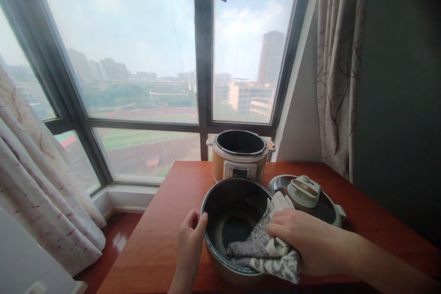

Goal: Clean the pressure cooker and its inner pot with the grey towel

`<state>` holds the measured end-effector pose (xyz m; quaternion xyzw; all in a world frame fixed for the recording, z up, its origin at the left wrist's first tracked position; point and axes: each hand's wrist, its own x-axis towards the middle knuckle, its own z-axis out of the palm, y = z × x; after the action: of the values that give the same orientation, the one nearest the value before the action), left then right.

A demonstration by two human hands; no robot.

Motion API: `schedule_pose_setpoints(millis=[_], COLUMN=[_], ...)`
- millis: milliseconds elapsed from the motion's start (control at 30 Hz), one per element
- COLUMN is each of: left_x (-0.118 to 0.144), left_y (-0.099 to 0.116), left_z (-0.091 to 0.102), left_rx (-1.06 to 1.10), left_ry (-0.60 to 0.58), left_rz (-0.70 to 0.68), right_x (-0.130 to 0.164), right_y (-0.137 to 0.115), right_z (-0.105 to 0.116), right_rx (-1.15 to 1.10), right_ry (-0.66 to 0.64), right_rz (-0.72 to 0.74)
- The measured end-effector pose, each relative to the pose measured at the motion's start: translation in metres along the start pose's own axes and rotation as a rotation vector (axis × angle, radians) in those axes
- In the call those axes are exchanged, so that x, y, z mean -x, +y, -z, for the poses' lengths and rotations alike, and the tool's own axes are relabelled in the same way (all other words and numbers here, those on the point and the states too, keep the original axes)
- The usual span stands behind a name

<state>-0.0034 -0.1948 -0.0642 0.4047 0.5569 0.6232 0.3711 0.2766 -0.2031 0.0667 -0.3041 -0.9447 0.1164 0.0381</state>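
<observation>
Grey-patterned cloth point(263, 250) is bunched under my right hand point(303, 239), which presses it over the near rim of the dark inner pot point(234, 220), at about four o'clock on that rim; my fingers are curled down on the fabric, gripping it. Part of the cloth hangs inside the pot and part drapes over its outer wall. My left hand point(191, 239) steadies the pot at about eight o'clock, thumb hooked over the rim and fingers against the outside wall.

The pot stands on the red-brown bench point(165, 229), close to the near edge. Just behind it, at twelve o'clock, sits the cooker body point(239, 163), open at the top, its control panel facing me. At about two o'clock from the pot lies the cooker lid point(310, 197), handle side up, just beside the pot. Beyond the bench is a large window point(138, 55), with pale curtains point(41, 179) at nine and two o'clock.
</observation>
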Motion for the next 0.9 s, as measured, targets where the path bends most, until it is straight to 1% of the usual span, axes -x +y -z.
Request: schedule_pose_setpoints(millis=[133,267,333,433,500,567,600,667,800,833,900], left_x=[0.001,0.002,0.002,0.001,0.001,0.001,0.000,-0.001,-0.002,-0.002,-0.002], left_y=[0.001,0.001,0.000,-0.001,-0.001,-0.002,-0.002,-0.003,-0.004,-0.004,-0.003], left_z=[-0.001,-0.002,-0.003,-0.003,-0.003,-0.003,-0.002,-0.002,-0.001,-0.001,-0.001], left_rx=[0.001,0.001,-0.003,0.002,0.020,0.032,0.031,0.013,-0.030,-0.037,-0.046], left_ry=[-0.001,0.007,0.007,0.003,-0.006,-0.013,-0.013,-0.007,0.000,0.000,-0.002], left_rz=[0.009,0.002,-0.006,-0.016,-0.008,0.004,0.008,0.007,-0.005,-0.009,-0.014], right_x=[0.003,-0.009,-0.020,-0.038,-0.048,-0.052,-0.052,-0.046,-0.016,-0.007,0.010], right_y=[-0.009,-0.027,-0.034,-0.042,-0.046,-0.048,-0.049,-0.047,-0.029,-0.022,-0.006], right_z=[-0.013,-0.037,-0.053,-0.075,-0.086,-0.092,-0.092,-0.089,-0.067,-0.060,-0.047], right_rx=[-0.011,-0.025,-0.009,0.067,0.144,0.207,0.219,0.196,0.031,0.003,-0.012], right_ry=[0.037,0.092,0.158,0.288,0.371,0.435,0.448,0.416,0.206,0.171,0.146], right_rz=[-0.071,-0.098,-0.080,-0.014,0.038,0.068,0.076,0.086,0.088,0.085,0.086])
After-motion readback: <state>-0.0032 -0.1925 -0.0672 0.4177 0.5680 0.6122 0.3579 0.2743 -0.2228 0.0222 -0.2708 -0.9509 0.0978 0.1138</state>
